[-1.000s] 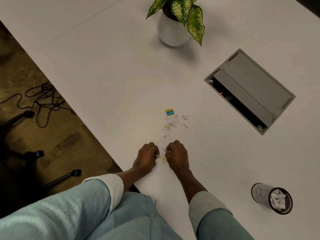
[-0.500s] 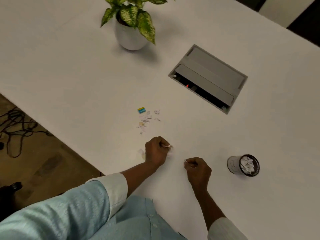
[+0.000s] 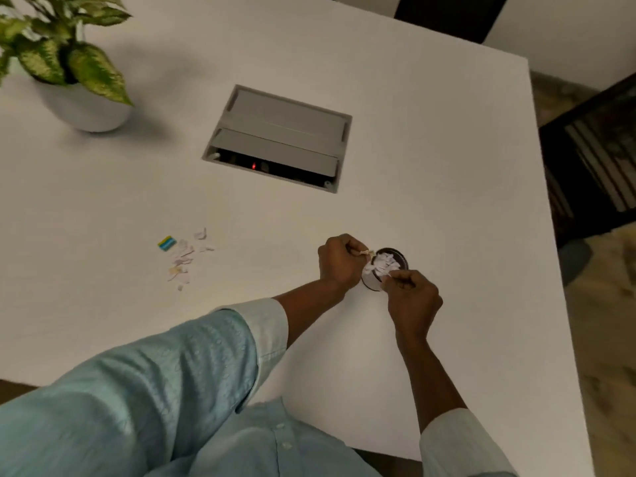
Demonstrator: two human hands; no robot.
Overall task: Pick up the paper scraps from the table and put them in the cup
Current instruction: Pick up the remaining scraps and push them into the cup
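- Your left hand (image 3: 339,261) pinches a small scrap (image 3: 366,253) at the rim of the cup (image 3: 395,256).
- Your right hand (image 3: 414,296) is closed at the cup's near edge, seemingly gripping a scrap, though it's hard to tell.
- More paper scraps (image 3: 182,259) lie well to the left on the table (image 3: 430,149), beside a blue-and-yellow piece (image 3: 166,242).

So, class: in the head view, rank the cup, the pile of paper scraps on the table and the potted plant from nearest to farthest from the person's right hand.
1. cup: just beyond the right hand.
2. pile of paper scraps: far to its left.
3. potted plant: far left corner.
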